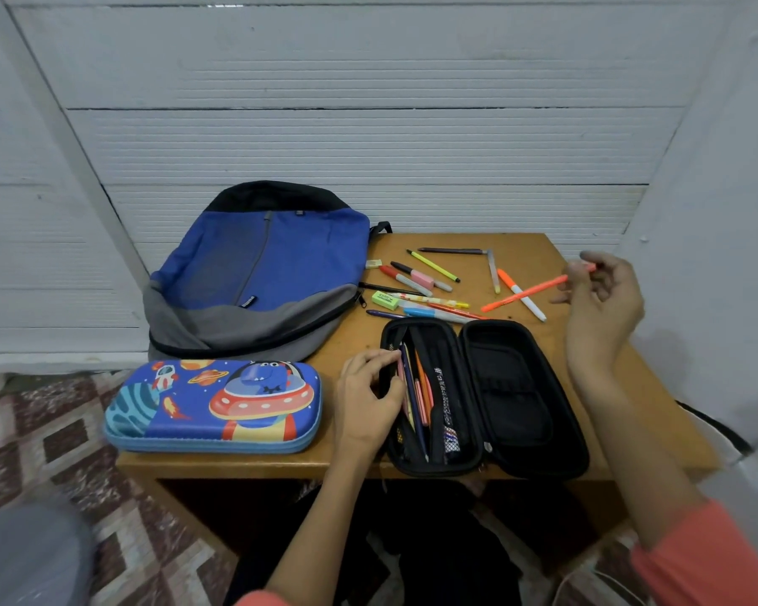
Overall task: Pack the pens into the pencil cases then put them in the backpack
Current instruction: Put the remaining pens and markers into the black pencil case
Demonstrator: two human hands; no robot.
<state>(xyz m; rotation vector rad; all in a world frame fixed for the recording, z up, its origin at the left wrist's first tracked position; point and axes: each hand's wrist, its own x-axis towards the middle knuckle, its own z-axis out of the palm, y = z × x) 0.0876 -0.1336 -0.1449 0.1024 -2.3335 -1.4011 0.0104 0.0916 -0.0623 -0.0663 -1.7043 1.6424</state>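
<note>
Right hand [602,299] is hovering at 3 o'clock over the worktop [622,387], its fingers pinching one end of an orange pen [528,293]. The other end is pointing toward 8 o'clock, low over the loose pens [421,284].

Left hand [366,402] is sitting at the 9 o'clock rim of the open black pencil case [517,395], at 6 o'clock on the worktop. Its fingers are curled on that rim and the pens already inside; can't tell which they're actually gripping.

Step in hand, my read: orange pen is going into the left half.
- Line it up with the case's long axis first. Coming in crosswise, it's going to snag the rim.
- Left hand should be keeping the case from sliding and the packed pens pushed aside.

Materials:
- Black case: semi-rigid shell, fabric lining, zip round the edge.
- Blue pencil case [213,406] at 8 o'clock: glossy moulded shell, cartoon print, lying closed.
- Backpack [263,264] at 10 o'clock: soft blue-grey fabric, slumping flat.
- Pens: slim, smooth plastic barrels, likely rolling on the wood.
- Green eraser [385,300]: small block among them.
</note>
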